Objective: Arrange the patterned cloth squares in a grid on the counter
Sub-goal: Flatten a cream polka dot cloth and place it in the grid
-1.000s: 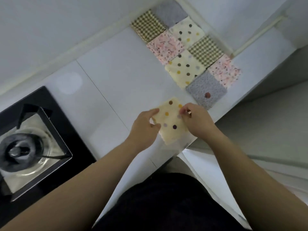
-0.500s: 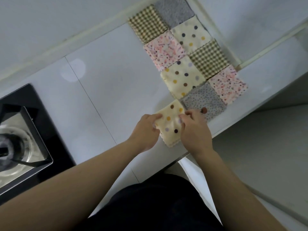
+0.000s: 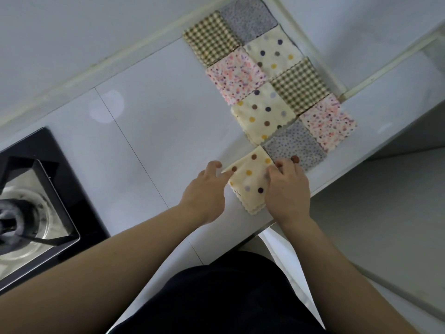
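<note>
Cream polka-dot cloth square (image 3: 250,182), lower centre: soft, matt woven fabric with pinked zigzag edges. White tiled counter (image 3: 154,141), centre: smooth, glossy, carrying a light reflection. Black stove top (image 3: 79,196), left edge: glossy, glass-like panel. Its burner tray (image 3: 57,220): shiny metal.

White counter (image 3: 156,131) meets pale wall (image 3: 72,25); black stove (image 3: 79,189), possibly gas, left.

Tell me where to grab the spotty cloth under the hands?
Pinch the spotty cloth at its wavy near corner, coming from the front of the counter. It lies thin and flat, so only an edge can likely be pinched; its far side meets the grey cloth, and the left hand and right hand are on its sides.
</note>
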Demonstrator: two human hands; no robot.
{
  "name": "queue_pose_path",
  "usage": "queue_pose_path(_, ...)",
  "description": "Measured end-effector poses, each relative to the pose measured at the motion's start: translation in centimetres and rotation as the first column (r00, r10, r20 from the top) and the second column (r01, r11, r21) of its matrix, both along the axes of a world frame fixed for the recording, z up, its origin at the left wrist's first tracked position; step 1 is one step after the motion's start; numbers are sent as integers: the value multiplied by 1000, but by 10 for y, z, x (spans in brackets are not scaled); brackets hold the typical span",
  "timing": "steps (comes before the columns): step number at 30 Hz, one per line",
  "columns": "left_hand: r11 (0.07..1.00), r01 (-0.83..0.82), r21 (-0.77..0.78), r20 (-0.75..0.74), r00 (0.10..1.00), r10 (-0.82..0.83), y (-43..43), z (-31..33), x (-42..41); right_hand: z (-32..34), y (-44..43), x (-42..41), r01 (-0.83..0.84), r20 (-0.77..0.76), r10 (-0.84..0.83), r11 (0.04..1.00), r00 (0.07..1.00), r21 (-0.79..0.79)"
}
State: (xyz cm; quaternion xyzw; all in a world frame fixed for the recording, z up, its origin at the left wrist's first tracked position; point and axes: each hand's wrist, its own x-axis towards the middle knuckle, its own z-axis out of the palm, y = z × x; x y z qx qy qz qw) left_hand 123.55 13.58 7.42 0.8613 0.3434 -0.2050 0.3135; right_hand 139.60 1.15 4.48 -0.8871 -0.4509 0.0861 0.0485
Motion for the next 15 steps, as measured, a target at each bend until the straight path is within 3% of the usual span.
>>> queue_pose_path(3,985,134,112,92,985,-145,1,10,10,6,0,-9,-16,-29,17,999,999,41)
queue_pose_path(7,966,251,61,166,952,-258,7,19,36,9,1,-22,-97,-103,92,994,990,-48)
queue_pose_path(15,949,312,-38,-22,949,-313,12,9,77,-1,-7,-32,-99,-73,86,978,994,-183)
